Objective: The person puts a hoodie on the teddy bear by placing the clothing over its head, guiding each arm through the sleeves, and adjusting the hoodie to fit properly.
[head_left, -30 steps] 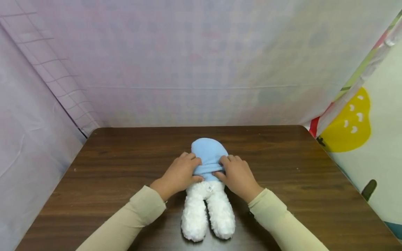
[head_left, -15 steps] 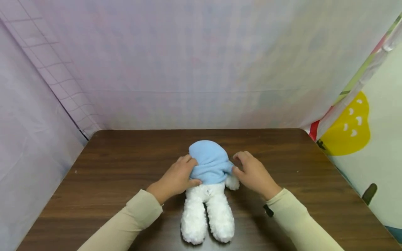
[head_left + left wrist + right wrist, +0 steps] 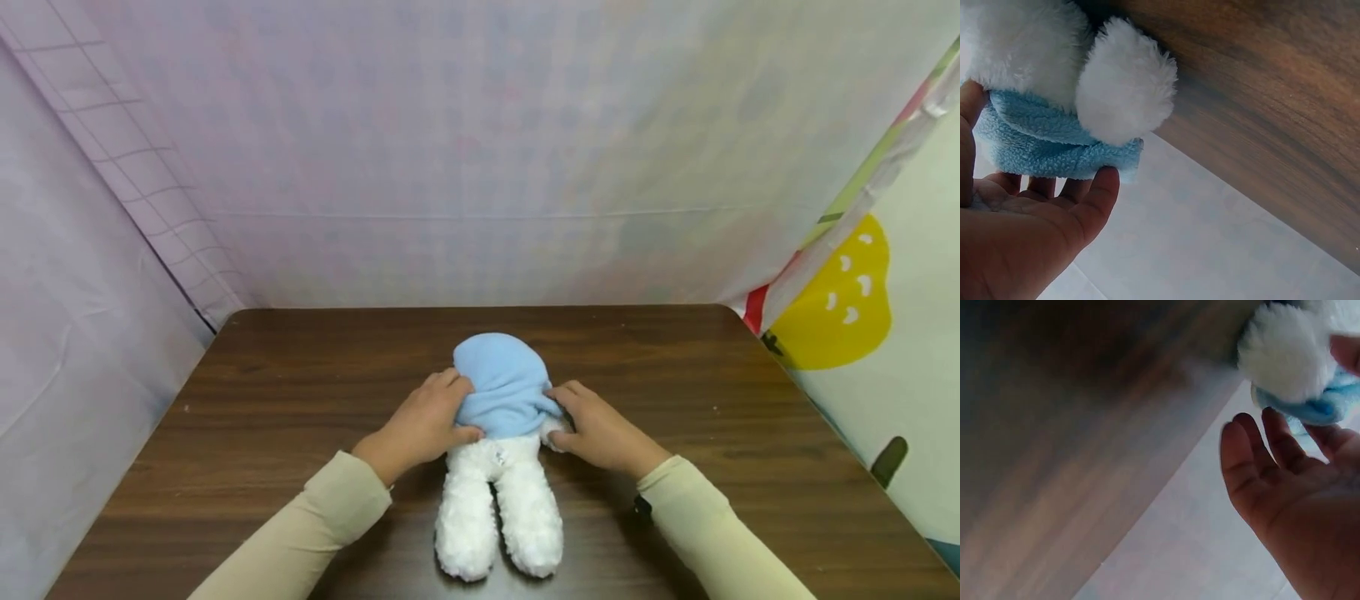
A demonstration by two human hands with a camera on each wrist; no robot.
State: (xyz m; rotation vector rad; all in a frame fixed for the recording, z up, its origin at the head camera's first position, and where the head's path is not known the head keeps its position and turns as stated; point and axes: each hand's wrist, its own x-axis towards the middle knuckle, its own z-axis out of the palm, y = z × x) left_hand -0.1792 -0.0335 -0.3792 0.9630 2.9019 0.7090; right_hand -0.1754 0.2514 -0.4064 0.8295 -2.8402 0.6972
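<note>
A white plush toy [image 3: 466, 525] lies on the brown wooden table, legs toward me. Light blue fleece clothing [image 3: 501, 367] covers its upper part and looks rumpled low down; the toy's head is not seen. My left hand [image 3: 418, 425] grips the clothing's left side, thumb near the hem and fingers behind the fabric. One round fluffy arm [image 3: 1125, 81] pokes out beside the blue cloth in the left wrist view. At the right side my right hand [image 3: 603, 433] holds the blue sleeve and the other fluffy arm [image 3: 1288, 353] between thumb and fingers.
The wood-grain table [image 3: 300, 375] reaches back to a pale curtain [image 3: 480, 167]. More pale cloth [image 3: 67, 317] hangs at the left. A printed sheet with a yellow shape [image 3: 840, 308] is at the right.
My right hand moved outward from the cloth, and the toy's right-side arm came into view. It then closed in on that sleeve and arm. My left hand kept its grip.
</note>
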